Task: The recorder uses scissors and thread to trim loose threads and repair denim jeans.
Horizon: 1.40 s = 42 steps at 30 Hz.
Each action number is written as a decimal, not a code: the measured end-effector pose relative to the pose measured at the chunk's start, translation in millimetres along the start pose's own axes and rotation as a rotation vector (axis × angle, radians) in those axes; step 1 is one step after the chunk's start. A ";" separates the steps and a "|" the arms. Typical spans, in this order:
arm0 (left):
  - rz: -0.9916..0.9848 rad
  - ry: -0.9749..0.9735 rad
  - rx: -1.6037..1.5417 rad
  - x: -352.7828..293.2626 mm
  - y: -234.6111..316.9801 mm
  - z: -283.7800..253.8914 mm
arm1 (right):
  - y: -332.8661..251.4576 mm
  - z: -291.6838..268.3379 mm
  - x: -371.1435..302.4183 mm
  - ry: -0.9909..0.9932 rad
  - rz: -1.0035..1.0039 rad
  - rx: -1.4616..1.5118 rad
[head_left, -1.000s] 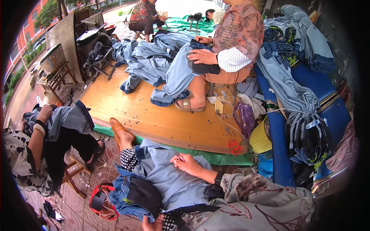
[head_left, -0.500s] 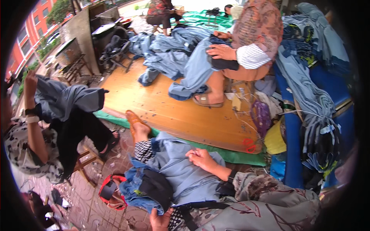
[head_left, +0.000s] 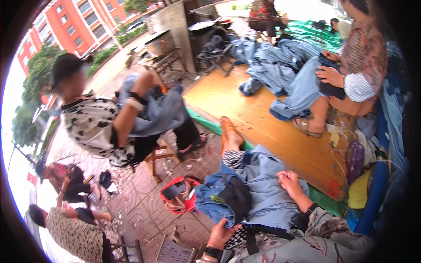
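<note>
A pair of light blue jeans (head_left: 269,193) lies across my lap, over black-and-white dotted cloth. The waist end is folded open and shows a dark lining (head_left: 237,199) with a yellow-green patch beside it. My left hand (head_left: 222,234) grips the near edge of the waist end, thumb on top. Above the pale leg part, my right hand (head_left: 293,184) is closed in a pinch. Whatever lies between its fingertips is too small to make out.
A red bag (head_left: 180,195) rests on the paving left of the jeans. Beyond them is a wooden board (head_left: 250,98) with heaped denim (head_left: 276,61). One co-worker (head_left: 362,48) sits at the right with jeans; another (head_left: 96,114) sits on a wooden stool (head_left: 155,160) at the left.
My view has swung left, so the scene sits farther right and more people show. The left co-worker's raised arm and garment have come down. Both my hands keep much the same places on the jeans.
</note>
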<state>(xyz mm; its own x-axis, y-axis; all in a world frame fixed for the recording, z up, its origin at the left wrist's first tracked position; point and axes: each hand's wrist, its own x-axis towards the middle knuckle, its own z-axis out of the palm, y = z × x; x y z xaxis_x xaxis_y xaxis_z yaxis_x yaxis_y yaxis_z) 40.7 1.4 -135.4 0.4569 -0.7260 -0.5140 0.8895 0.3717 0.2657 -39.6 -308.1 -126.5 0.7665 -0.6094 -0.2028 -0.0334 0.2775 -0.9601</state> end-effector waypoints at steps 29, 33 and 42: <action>0.042 -0.078 -0.030 -4.0 -4.3 3.3 | 11.5 -0.8 5.2 0.020 -0.071 -0.121; 0.035 -0.081 -0.023 -3.0 -4.5 2.8 | 12.9 -4.5 5.7 0.025 -0.067 -0.136; 0.038 -0.052 -0.022 -6.1 -2.3 7.1 | 8.6 -2.2 3.1 0.011 -0.068 -0.111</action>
<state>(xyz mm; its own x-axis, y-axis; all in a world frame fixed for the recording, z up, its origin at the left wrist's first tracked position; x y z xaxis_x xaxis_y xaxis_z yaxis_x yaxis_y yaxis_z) 35.9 0.9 -127.1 0.4903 -0.7400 -0.4604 0.8715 0.4119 0.2660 -38.9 -309.2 -135.8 0.7624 -0.6323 -0.1379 -0.0529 0.1514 -0.9871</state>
